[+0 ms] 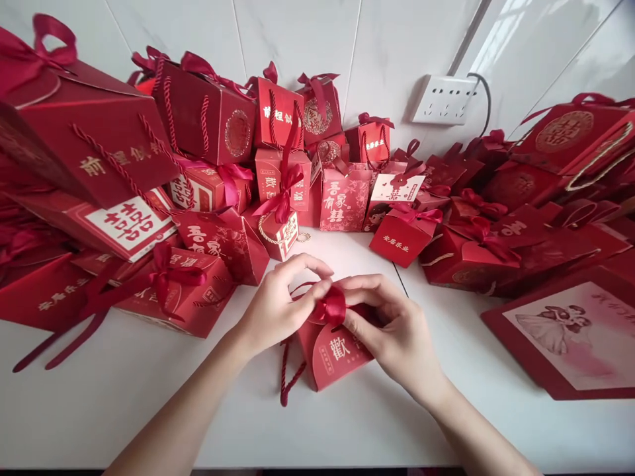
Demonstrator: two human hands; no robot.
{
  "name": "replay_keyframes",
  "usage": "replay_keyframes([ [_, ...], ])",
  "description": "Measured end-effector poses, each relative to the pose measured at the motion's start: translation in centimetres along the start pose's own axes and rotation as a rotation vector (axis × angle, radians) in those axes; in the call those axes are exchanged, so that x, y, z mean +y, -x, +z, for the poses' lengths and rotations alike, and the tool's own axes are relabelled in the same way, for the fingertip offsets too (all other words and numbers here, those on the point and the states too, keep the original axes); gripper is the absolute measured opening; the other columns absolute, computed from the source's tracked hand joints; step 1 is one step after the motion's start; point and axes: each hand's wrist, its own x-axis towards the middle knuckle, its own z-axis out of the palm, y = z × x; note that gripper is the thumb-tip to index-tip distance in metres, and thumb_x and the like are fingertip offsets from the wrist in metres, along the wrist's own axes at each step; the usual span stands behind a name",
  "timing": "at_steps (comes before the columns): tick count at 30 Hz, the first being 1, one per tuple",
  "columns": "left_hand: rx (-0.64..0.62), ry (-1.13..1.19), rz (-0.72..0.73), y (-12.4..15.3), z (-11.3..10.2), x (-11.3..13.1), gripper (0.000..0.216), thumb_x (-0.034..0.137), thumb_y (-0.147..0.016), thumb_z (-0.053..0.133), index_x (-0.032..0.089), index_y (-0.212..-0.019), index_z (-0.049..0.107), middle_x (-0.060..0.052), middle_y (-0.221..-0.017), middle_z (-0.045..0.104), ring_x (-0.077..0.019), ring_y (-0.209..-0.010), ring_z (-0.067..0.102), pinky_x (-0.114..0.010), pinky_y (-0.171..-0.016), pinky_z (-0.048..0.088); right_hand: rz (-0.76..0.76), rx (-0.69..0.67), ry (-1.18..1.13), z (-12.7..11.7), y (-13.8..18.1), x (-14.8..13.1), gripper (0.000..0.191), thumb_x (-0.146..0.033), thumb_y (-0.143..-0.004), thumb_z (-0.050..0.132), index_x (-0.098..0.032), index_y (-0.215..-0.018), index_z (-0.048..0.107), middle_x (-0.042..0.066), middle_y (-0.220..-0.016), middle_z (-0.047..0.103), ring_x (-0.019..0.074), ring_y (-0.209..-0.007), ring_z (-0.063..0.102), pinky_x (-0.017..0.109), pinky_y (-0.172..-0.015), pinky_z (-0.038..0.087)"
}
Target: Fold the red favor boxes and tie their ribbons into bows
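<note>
In the middle of the white table a red gift box (331, 360) with pale Chinese characters stands between my hands. A dark red satin ribbon (333, 306) forms a loop on its top. My left hand (285, 301) pinches the ribbon from the left, thumb against the loop. My right hand (391, 330) closes on the ribbon's right side, its thumb low by the knot and its fingers curled over the lid. A twisted red cord handle (284, 383) hangs down at the box's left side. My fingers hide part of the knot and the lid.
Red gift boxes with bows are stacked along the tiled wall, such as a large box (114, 158) at left and a box (404, 235) behind my right hand. A picture-fronted box (570, 337) lies at right. A power strip (443, 99) is on the wall.
</note>
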Motion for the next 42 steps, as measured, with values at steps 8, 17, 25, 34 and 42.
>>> replay_keyframes([
  [8, -0.137, -0.080, 0.087, 0.5, -1.2, 0.5, 0.017, 0.033, -0.076, 0.052, 0.021, -0.080, 0.062, -0.003, -0.082, 0.066, -0.0212, -0.084, 0.058, -0.036, -0.088, 0.045, -0.024, 0.044, 0.036, -0.1, 0.1, 0.1, 0.012, -0.020, -0.082, 0.059, -0.022, -0.093, 0.057, 0.002, -0.082, 0.070, 0.0137, -0.075, 0.068, 0.022, -0.064, 0.057],
  [17, -0.051, -0.152, 0.108, 0.3, -0.5, 0.0, 0.022, 0.042, -0.080, 0.059, 0.022, -0.071, 0.062, -0.001, -0.073, 0.065, -0.0177, -0.077, 0.060, -0.031, -0.080, 0.048, -0.169, 0.020, 0.313, -1.1, 0.2, -0.2, 0.007, -0.017, -0.081, 0.059, -0.021, -0.086, 0.060, 0.002, -0.083, 0.068, 0.0130, -0.072, 0.065, 0.024, -0.065, 0.055],
  [25, -0.022, -0.103, 0.047, 0.6, -0.1, 0.3, 0.024, 0.042, -0.080, 0.058, 0.020, -0.073, 0.063, -0.001, -0.074, 0.065, -0.0166, -0.076, 0.061, -0.026, -0.069, 0.050, -0.478, 0.054, 0.560, -1.4, 0.3, -0.4, 0.019, -0.011, -0.083, 0.056, -0.024, -0.097, 0.056, 0.002, -0.086, 0.065, 0.0159, -0.080, 0.060, 0.028, -0.067, 0.052],
  [34, -0.106, 0.202, -0.084, 0.3, 0.4, 0.3, 0.021, 0.039, -0.079, 0.059, 0.018, -0.076, 0.059, 0.000, -0.074, 0.065, -0.0133, -0.069, 0.062, -0.021, -0.061, 0.051, -0.317, 0.049, 0.522, -1.6, 0.2, -0.7, 0.010, -0.016, -0.087, 0.053, -0.023, -0.093, 0.055, 0.001, -0.084, 0.065, 0.0148, -0.080, 0.062, 0.027, -0.070, 0.051],
  [42, -0.234, 0.301, -0.127, 0.4, 0.0, 0.4, 0.019, 0.035, -0.083, 0.057, 0.016, -0.079, 0.057, -0.001, -0.078, 0.064, -0.0121, -0.075, 0.062, -0.019, -0.066, 0.049, -0.156, 0.038, 0.396, -1.5, 0.2, -0.2, 0.008, -0.018, -0.086, 0.053, -0.021, -0.093, 0.054, 0.003, -0.090, 0.065, 0.0153, -0.082, 0.062, 0.028, -0.074, 0.051],
])
